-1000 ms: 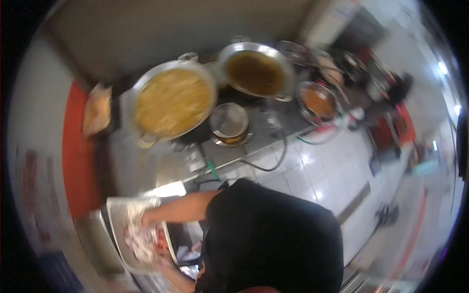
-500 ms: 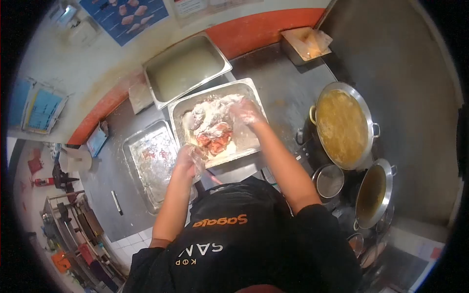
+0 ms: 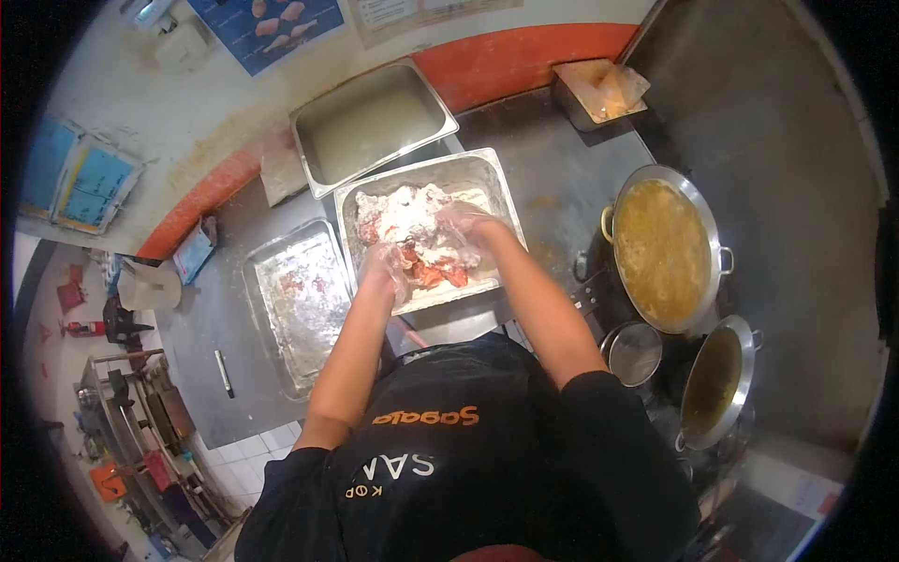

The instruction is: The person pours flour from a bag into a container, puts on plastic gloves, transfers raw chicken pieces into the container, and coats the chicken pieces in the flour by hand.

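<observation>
A deep steel pan [image 3: 507,187] holds pieces of raw reddish meat [image 3: 438,273], many thickly coated in white flour [image 3: 412,201]. Both my hands are inside it, in thin clear plastic gloves. At the pan's near left, my left hand [image 3: 380,268] curls against the meat, its fingertips partly hidden. From the right side my right hand [image 3: 468,225] bends its fingers over the floured pieces. Its fingertips are blurred and partly covered. Some red meat shows between the hands, toward the near side.
Behind stands a steel pan of cloudy liquid [image 3: 375,131]. A flat floury tray [image 3: 309,309] and a marker [image 3: 224,373] lie left. On the right are two pans of oil [image 3: 663,244] [image 3: 717,382] and a round strainer [image 3: 634,354]. A small container [image 3: 585,112] sits far right.
My left hand has moved inward from the pan's near left edge onto the meat. The meat heap has shifted, with flour spread over it. My right hand has come slightly lower.
</observation>
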